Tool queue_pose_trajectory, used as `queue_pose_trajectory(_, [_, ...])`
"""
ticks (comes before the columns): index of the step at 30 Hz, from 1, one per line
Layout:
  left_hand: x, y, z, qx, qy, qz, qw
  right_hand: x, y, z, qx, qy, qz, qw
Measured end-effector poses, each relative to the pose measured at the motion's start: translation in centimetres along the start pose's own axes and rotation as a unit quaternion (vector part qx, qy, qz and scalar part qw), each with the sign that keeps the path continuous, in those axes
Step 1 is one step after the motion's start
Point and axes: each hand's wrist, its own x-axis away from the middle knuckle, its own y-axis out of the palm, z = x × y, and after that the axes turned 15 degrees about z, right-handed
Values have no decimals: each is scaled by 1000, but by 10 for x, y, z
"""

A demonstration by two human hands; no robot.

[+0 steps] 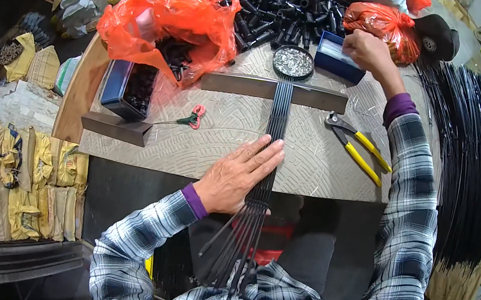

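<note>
A bundle of thin dark rods (278, 118), like umbrella ribs, runs from the metal bar toward my body, its near ends fanned out. My left hand (240, 172) holds this bundle, fingers laid across the top and the thumb tip showing on the other side. Its far ends reach a round black dish (293, 62) of small shiny pieces. My right hand (368, 49) is at the blue box (346, 68), just right of the dish, with fingers bent together at its far rim. Whatever they pinch is hidden.
A metal bar (319, 98) lies under the rods. Yellow-handled pliers (361, 146) rest to the right; scissors (195, 117) and a dark block (115, 128) lie left. Behind are an orange plastic bag (166, 23) and heaped black parts (271, 2). Long black rods (459, 155) hang at right.
</note>
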Motion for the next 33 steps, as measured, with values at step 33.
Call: queue_pose_trajectory(33, [-1, 4, 5, -9, -8, 1, 1000, 71, 0, -67, -159, -80, 105, 978])
